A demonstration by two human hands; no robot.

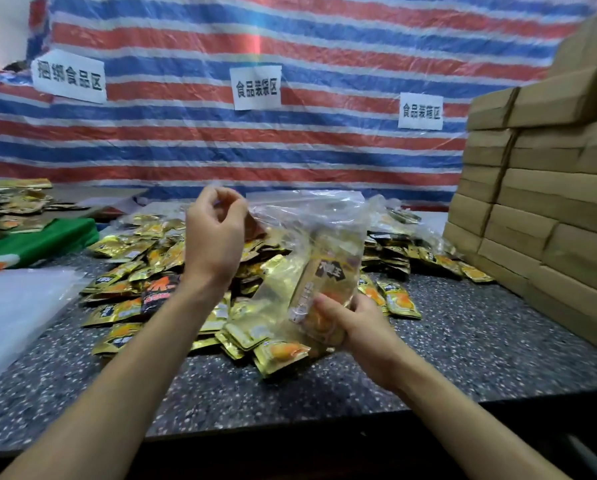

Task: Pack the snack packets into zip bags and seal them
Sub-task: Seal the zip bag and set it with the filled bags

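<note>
The tarp (290,150) is showing red, blue and white stripes; the snack packets (124,306) are gleaming gold (with orange and black patches); the table (463,334) is looking dark grey, speckled white; the boxes (549,202) are showing plain tan.

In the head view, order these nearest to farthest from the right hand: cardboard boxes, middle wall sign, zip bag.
1. zip bag, gripped by the right hand.
2. cardboard boxes, stacked at the right.
3. middle wall sign, on the back tarp.
</note>
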